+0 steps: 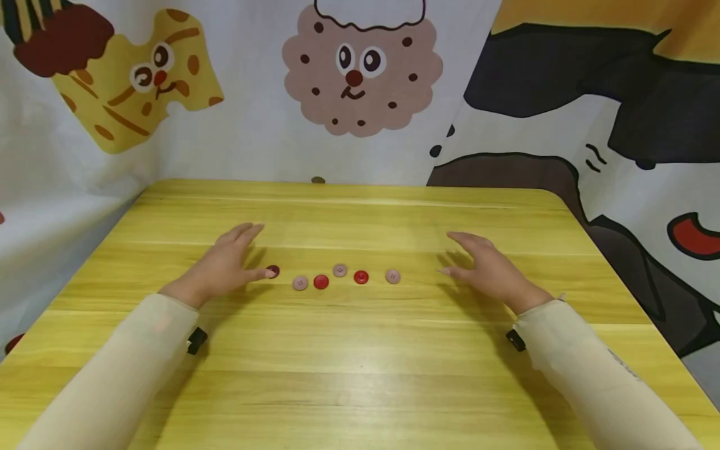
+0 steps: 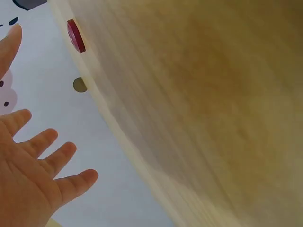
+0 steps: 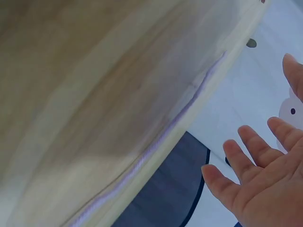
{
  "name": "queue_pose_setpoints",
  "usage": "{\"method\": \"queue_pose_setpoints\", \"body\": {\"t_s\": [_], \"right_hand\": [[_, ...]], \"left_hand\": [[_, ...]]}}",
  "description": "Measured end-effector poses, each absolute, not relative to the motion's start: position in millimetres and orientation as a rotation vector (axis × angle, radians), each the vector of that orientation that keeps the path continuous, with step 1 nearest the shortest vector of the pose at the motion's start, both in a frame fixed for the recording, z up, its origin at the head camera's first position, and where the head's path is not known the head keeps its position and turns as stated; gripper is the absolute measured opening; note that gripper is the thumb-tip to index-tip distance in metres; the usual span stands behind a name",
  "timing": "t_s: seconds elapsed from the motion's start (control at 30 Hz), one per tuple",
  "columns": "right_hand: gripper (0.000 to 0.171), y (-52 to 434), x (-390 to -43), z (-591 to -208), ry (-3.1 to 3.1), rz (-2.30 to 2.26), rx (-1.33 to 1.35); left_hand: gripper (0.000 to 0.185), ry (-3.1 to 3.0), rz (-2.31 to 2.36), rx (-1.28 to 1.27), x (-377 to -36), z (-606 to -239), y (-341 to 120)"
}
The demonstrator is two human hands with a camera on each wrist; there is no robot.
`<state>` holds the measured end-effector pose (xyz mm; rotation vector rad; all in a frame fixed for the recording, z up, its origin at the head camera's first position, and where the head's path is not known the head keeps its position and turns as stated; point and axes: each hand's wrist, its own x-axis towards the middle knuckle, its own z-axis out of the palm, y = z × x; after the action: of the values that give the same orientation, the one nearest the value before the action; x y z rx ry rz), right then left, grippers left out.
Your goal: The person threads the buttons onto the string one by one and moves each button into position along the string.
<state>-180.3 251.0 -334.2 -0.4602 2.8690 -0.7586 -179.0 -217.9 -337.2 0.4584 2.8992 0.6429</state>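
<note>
- Backdrop [image 1: 253, 150]: from my remote view, a cartoon-printed cloth rises behind and beside the table, with a cookie face at centre.
- Table [image 1: 360, 375]: yellow wood-grain top; I see both of the person's forearms, in pale sleeves, reaching over its near half.
- Left hand [image 1: 222, 269]: fingers straight and spread, palm down, holding nothing; its thumb tip just touches the dark button. In the left wrist view I see the same spread fingers [image 2: 42, 146].
- Right hand [image 1: 489, 269]: fingers extended and relaxed, holding nothing, resting well to the right of the row of buttons. The right wrist view shows its fingers [image 3: 251, 151] apart and straight.
- Buttons: six lie in a loose row between the hands, mid-table.
- Dark button [image 1: 273, 270]: leftmost, at the left thumb.
- Pink buttons [image 1: 300, 283], [image 1: 340, 270], [image 1: 392, 276]: alternating with the red ones.
- Red buttons [image 1: 320, 282], [image 1: 361, 277]: each just beside a pink neighbour, none stacked.
</note>
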Motion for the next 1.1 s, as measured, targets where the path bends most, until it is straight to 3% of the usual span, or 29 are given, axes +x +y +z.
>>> {"method": "queue_pose_setpoints", "body": {"t_s": [1.1], "right_hand": [[0.039, 243.5, -195.8, -343.2, 2.751, -0.666, -0.39]], "left_hand": [[0.074, 2.702, 0.824, 0.467, -190.0, -340.0, -216.2]]}}
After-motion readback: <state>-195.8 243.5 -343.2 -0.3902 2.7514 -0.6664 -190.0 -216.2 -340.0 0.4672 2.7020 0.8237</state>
